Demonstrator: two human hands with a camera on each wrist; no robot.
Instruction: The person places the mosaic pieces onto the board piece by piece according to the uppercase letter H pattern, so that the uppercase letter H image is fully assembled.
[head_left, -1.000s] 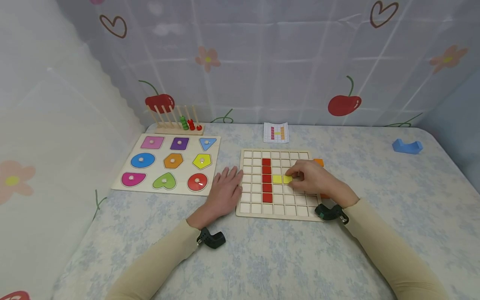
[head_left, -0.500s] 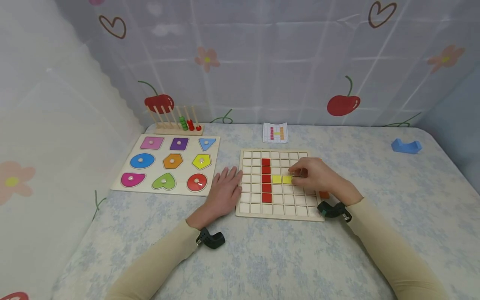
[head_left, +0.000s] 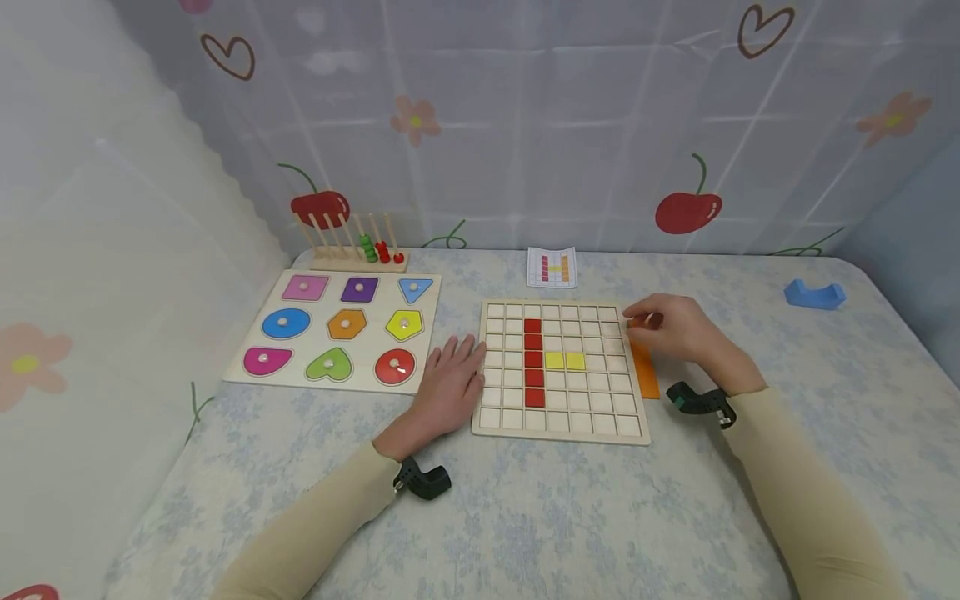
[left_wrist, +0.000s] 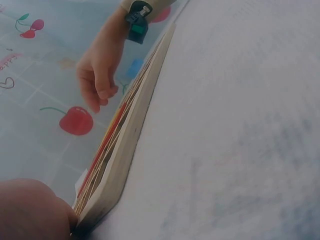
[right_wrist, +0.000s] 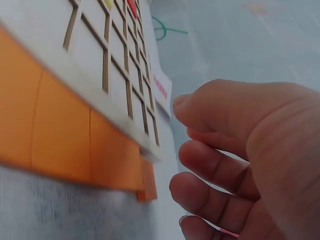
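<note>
Orange tiles lie beside the board near the empty, loosely curled right hand, the left hand flat against the board's opposite edge.

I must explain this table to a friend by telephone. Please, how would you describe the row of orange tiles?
On the table, find the pale square grid board. Just outside its right edge, partly hidden by the right hand in the head view, lies the row of orange tiles. Unlike the red tiles and yellow tiles, they are not in the grid.
</note>
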